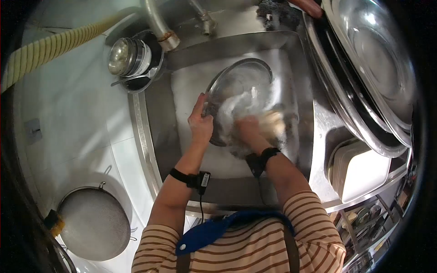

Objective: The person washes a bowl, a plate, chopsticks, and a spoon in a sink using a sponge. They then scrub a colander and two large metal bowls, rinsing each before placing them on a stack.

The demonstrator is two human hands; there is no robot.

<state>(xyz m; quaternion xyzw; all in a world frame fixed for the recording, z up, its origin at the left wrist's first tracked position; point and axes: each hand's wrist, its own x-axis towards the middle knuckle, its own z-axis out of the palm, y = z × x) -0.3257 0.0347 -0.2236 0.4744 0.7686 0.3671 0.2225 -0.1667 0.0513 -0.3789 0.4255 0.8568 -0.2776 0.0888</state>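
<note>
A round metal bowl (246, 75) is tilted in the soapy sink, its inside streaked with white suds. My left hand (200, 123) is closed on the bowl's left rim. Inside the bowl's lower part, among the foam, is my right hand (248, 128), blurred by motion. It looks closed, with its fingertips hidden. Right beside it is a smeared, pale yellowish shape (273, 123), perhaps a scrubber or cloth; I cannot make out which.
The steel sink (159, 123) holds sudsy water beneath two taps (169, 40). Stacked small bowls (123, 57) stand at the upper left. Large metal basins (378, 59) and white trays (364, 175) line the right. A round sieve-like pan (95, 223) lies lower left, below a ribbed hose (59, 45).
</note>
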